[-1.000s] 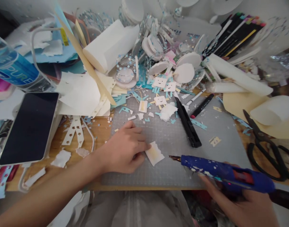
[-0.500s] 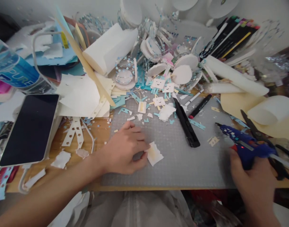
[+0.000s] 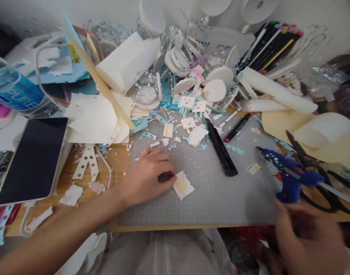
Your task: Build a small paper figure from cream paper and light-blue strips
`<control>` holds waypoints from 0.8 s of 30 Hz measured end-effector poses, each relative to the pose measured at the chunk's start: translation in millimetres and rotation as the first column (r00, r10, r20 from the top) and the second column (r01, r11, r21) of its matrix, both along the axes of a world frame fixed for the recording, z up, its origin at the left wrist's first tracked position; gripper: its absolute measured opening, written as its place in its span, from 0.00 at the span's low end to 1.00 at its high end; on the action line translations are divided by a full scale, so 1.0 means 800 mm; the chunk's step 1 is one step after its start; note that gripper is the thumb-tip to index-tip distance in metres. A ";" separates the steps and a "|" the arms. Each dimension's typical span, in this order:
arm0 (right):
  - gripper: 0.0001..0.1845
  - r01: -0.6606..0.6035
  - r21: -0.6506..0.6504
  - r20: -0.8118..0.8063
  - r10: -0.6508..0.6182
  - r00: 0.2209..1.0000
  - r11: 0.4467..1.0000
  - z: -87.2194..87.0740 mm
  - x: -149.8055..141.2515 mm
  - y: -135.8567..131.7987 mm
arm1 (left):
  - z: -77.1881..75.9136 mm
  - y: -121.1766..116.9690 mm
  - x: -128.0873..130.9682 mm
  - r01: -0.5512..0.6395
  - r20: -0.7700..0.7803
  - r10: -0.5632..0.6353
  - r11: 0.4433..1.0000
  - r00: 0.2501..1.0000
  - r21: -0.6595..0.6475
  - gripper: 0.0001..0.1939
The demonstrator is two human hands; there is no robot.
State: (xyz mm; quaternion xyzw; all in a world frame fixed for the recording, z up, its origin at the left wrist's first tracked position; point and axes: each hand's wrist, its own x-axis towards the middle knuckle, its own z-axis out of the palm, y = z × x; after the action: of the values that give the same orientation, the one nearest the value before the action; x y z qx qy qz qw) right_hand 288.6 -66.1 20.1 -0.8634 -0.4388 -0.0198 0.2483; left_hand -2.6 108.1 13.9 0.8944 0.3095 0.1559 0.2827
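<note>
My left hand (image 3: 150, 173) rests on the grey cutting mat (image 3: 215, 202), with thumb and finger pinched at the left corner of a small torn piece of white paper (image 3: 183, 185). A yellowish patch shows on that paper. My right hand (image 3: 309, 235), somewhat blurred, is at the table's front edge with its fingers apart and nothing visible in them. Just beyond it lies a blue glue gun (image 3: 289, 173) with a red light and a white glue stick at its back. Black scissors (image 3: 309, 164) lie beside the gun, partly behind it.
A black utility knife (image 3: 221, 147), a marker (image 3: 237, 128) and little smiling paper figures (image 3: 188, 123) lie among scraps on the mat. At left are a phone (image 3: 33, 158) and a water bottle (image 3: 17, 88). Paper rolls (image 3: 126, 63) and white discs (image 3: 215, 90) crowd the back.
My right hand has let go of the glue gun and drawn back toward the front edge. The gun stays on the table. My left hand keeps its place by the paper piece.
</note>
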 end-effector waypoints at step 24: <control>0.06 -0.605 0.066 -0.492 0.553 0.672 0.794 -0.005 -0.133 0.071 | -0.001 -0.002 0.000 -0.044 0.028 0.045 0.998 0.999 -0.036 0.07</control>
State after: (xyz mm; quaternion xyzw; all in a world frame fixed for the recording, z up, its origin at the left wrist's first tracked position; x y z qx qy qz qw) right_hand 182.4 -9.5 16.3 -0.6668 -0.6129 0.3003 0.2992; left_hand -2.5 106.3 12.9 0.8798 0.3280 0.1693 0.2995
